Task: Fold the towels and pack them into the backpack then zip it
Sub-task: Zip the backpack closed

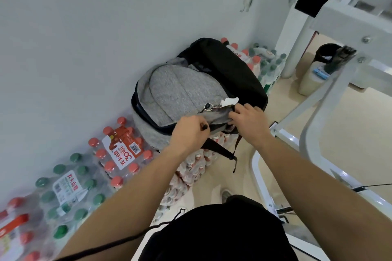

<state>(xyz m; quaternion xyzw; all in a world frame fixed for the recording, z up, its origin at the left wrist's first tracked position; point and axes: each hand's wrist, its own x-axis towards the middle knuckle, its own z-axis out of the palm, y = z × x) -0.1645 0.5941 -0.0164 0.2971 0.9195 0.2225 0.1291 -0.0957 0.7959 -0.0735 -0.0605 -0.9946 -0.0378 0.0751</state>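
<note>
Two hands working at backpack (186, 91), which is sitting on packs of water bottles (118, 154) by wall. Left hand (188, 131) fingers pinching zipper pull (205, 127); right hand (248, 116) fingers gripping near edge of bag. Zipping step seemingly underway; towels not visible. Next: draw pull along track while bracing fabric taut.

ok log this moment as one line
stage: zipping | left hand: pinching zipper pull | right hand: gripping backpack edge | backpack: on bottle packs | towels: none visible
</note>
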